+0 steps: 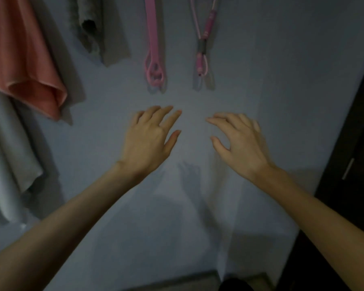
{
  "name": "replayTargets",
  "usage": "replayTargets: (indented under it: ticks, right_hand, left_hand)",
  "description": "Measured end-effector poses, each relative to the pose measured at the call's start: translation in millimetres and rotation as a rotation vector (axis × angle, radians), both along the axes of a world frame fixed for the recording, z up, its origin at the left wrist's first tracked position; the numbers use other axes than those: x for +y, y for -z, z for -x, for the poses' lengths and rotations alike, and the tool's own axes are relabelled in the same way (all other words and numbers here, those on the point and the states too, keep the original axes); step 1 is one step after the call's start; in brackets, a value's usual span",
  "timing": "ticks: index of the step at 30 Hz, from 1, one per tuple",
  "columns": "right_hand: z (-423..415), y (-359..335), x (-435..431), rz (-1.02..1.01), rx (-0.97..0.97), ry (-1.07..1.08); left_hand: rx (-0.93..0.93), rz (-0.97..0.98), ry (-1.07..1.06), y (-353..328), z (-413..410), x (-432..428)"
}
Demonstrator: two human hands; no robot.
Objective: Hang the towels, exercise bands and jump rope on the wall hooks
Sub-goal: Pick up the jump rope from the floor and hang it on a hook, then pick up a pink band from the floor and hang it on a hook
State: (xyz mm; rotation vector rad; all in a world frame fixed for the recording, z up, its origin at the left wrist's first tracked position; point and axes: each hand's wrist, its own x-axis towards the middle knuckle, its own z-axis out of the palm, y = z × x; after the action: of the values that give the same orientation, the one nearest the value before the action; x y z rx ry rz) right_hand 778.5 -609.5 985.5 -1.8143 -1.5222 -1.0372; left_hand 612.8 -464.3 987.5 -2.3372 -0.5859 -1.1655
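Both empty, left hand (149, 137) and right hand (240, 141), fingers spread loosely before the wall (261, 80). Well above the fingertips, hanging: pink exercise band (152, 49) and jump rope (204, 38). Up-left of the fingers: pink towel (23, 55), grey towel (90, 28).

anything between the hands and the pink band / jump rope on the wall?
Nothing visible. Left hand and right hand are both empty, spread open below the pink band and the jump rope, with only bare wall between them. The towels hang further left, out of that path.
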Motion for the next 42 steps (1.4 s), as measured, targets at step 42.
replayTargets:
  ticks: [42]
  right_hand:
    - [330.0,440.7,47.9,0.788,0.775,0.229]
  left_hand:
    - [0.590,0.902,-0.067,413.1,336.6,77.0]
